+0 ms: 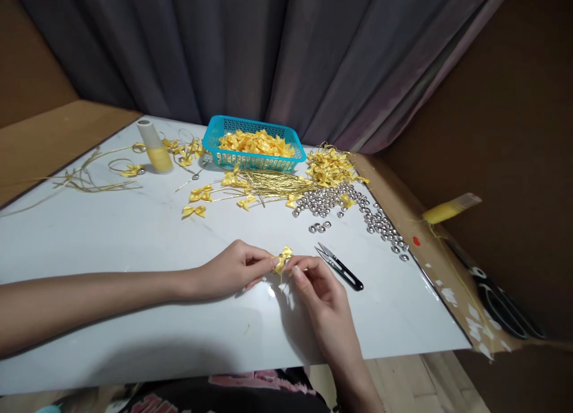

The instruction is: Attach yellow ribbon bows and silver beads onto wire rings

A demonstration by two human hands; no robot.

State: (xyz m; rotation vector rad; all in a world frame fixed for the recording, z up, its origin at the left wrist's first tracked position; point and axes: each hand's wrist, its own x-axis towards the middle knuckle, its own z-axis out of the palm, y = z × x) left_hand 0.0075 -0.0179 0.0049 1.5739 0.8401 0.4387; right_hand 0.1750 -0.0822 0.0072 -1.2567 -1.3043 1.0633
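Observation:
A small yellow ribbon bow [283,258] is held up just above the white tabletop, between my two hands. My left hand [248,265] pinches its left side with thumb and fingers. From the right, my right hand [316,281] has thumb and forefinger closed at the bow's lower right, where a thin yellow strand hangs; whether they grip the strand or the ribbon I cannot tell. Black-handled thread snips [341,267] lie on the table just right of my right hand, blades pointing away to the left.
Behind stands a turquoise basket [215,156] of yellow bows. Gold cords [273,183], a bow pile [329,165] and silver beads [322,201] lie before it. A yellow thread spool [157,153] stands left; another spool [450,209] and black-handled scissors [504,305] are right.

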